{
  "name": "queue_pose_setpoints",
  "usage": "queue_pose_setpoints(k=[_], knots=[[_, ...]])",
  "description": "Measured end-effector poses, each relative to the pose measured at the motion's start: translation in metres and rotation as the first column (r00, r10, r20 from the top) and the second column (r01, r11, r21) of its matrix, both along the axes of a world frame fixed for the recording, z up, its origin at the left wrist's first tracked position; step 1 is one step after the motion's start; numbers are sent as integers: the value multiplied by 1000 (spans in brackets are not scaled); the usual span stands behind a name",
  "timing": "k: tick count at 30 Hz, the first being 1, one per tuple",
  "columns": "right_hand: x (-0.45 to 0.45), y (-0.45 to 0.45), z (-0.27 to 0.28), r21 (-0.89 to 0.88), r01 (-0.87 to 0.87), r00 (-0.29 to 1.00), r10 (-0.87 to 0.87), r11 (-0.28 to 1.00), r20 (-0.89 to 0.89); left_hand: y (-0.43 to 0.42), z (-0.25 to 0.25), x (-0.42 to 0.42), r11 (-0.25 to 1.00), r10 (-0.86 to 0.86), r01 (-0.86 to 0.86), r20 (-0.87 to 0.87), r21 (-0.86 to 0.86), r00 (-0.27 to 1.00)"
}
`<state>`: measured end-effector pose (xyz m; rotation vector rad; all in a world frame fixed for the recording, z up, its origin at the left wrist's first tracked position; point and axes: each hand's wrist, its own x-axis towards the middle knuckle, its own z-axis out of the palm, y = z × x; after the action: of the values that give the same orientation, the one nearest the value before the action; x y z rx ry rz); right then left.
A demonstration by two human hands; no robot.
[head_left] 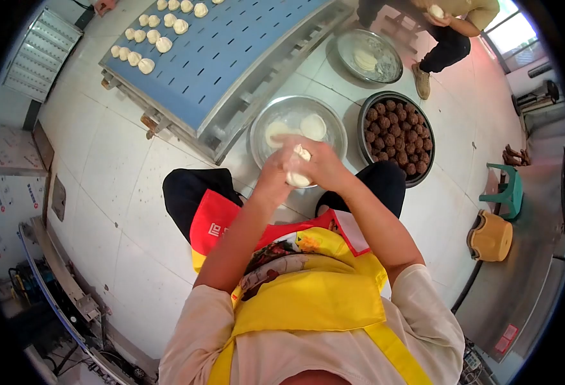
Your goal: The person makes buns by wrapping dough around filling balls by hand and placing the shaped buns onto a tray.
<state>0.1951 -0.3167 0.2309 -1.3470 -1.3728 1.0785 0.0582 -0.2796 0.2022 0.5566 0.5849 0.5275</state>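
many shaped buns (164, 45) look done. dark balls (401, 140) and dough rounds (313, 127) are left; left hand (279, 170) and right hand (323, 165) grasp white dough (298, 179).

We are in a food workroom, perhaps a small bun-making one.
We see rows of pale dough buns (146, 66) on a slotted blue surface (231, 38), a tray of dark balls (396, 135), metal bowls (261, 144) low over pale floor tiles (148, 212), a yellow apron (308, 301), and what looks like steel equipment (520, 282) at the blurry edge.
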Motion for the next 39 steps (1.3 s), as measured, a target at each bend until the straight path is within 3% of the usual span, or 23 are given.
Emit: queue_pose_setpoints(k=[1,3,5,7,8,10,12,13,14,16,17,19,20,23,25,26,28,30,32,34,36,38,39], knots=[[2,-3,19,-143,-75,995,64,987,-81,4,-2,-6,994,-104,104,15,31,994],[0,-4,21,-205,-66,997,56,976,-55,-4,-15,3,995,87,-87,-4,-47,996],[-3,3,-4,-22,109,981,-104,994,165,-7,-15,13,970,223,-223,-5,-94,975],[-3,7,-8,89,54,978,-71,995,197,-11,-5,17,943,309,-305,8,-134,951],[-2,7,-9,141,25,975,-55,990,215,-9,1,12,981,184,-179,-51,79,982],[3,3,7,31,-86,996,87,996,-7,-1,17,-6,882,-17,126,-237,453,971],[2,2,7,-42,-98,995,98,994,-8,-5,-15,3,988,116,-108,-58,114,992],[1,4,-1,-59,-35,993,42,998,112,-5,-16,9,977,200,-198,15,-74,980],[2,8,-4,-62,28,972,-13,998,236,-6,-16,12,973,220,-221,-17,-74,975],[0,12,-4,109,5,974,-30,994,226,-12,8,14,962,256,-263,-87,-79,963],[-2,9,-5,184,-3,975,-38,983,217,-10,5,8,985,148,-152,-56,-77,987],[2,5,1,71,-118,992,114,990,63,1,1,-7,996,-65,66,13,-57,998],[3,5,4,23,-184,983,185,983,-21,0,1,-6,999,-30,29,-18,-35,999],[-2,9,4,26,8,967,-14,1000,254,-8,6,6,992,123,-122,-92,9,988],[-3,13,1,60,18,975,-31,998,219,-15,13,12,960,280,-282,-128,2,952],[-4,12,0,71,30,979,-43,997,199,-12,11,7,980,201,-201,-110,14,973],[1,7,16,-104,-88,996,90,991,13,-3,4,-4,998,44,-41,-73,38,996],[2,7,17,-105,-108,994,110,989,11,-3,-3,0,993,90,-84,-71,79,993],[0,13,1,67,-28,980,14,997,197,-7,-7,7,979,192,-187,-72,80,979],[-3,15,-1,113,8,991,-23,994,133,-15,-5,15,939,345,-342,-83,45,935],[-3,10,3,62,-26,999,24,998,24,-4,-9,-2,890,136,-9,-247,456,960],[1,7,19,-52,-152,980,144,987,-135,-1,-10,-7,878,27,109,-276,466,961],[1,7,12,-55,-109,992,105,993,-67,-4,3,-7,953,11,48,-193,300,981]])
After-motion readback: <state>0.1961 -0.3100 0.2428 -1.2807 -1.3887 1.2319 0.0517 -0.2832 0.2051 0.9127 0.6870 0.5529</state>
